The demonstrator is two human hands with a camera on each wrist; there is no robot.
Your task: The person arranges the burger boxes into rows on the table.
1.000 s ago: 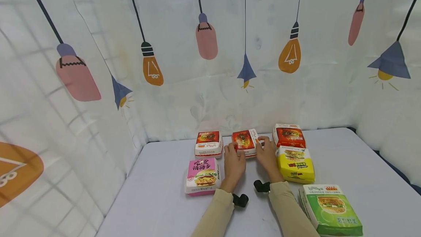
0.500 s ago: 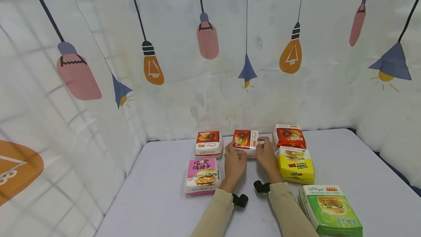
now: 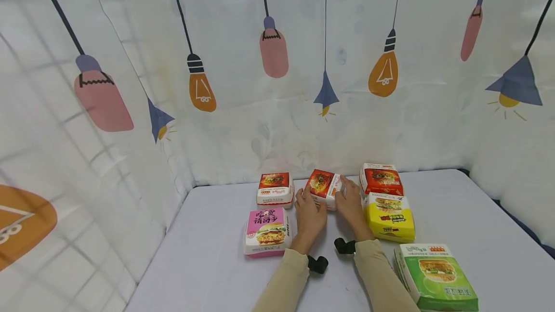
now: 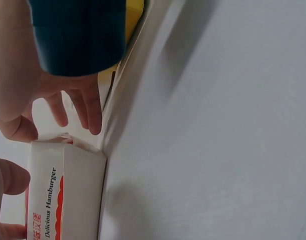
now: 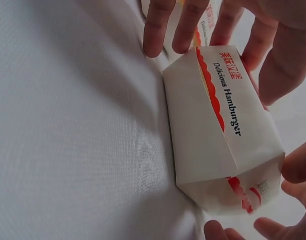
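A red-and-white hamburger box (image 3: 322, 184) sits at the back middle of the table, turned at a slant. My left hand (image 3: 309, 216) grips its left end. In the right wrist view, this hand's fingers (image 5: 280, 67) reach round the corner beside the printed front. Around the opposite end, my right hand (image 3: 350, 206) holds the box between thumb and fingers. The left wrist view has that right hand's thumb (image 4: 20, 131) at the box's corner and its other fingers hanging past the end. The box's far side is hidden from the wrist views.
Left of the hands stand another red-and-white box (image 3: 275, 189) and a pink box (image 3: 268, 232). On the right are a red box (image 3: 381, 179), a yellow box (image 3: 390, 215) and stacked green boxes (image 3: 438, 276). Behind the white table (image 3: 204, 264) hangs a lamp-patterned curtain (image 3: 295, 134).
The hamburger box has turned between both hands, going from slanted to straight and now slanted the other way, its right end nearer the person. The other boxes stay put.
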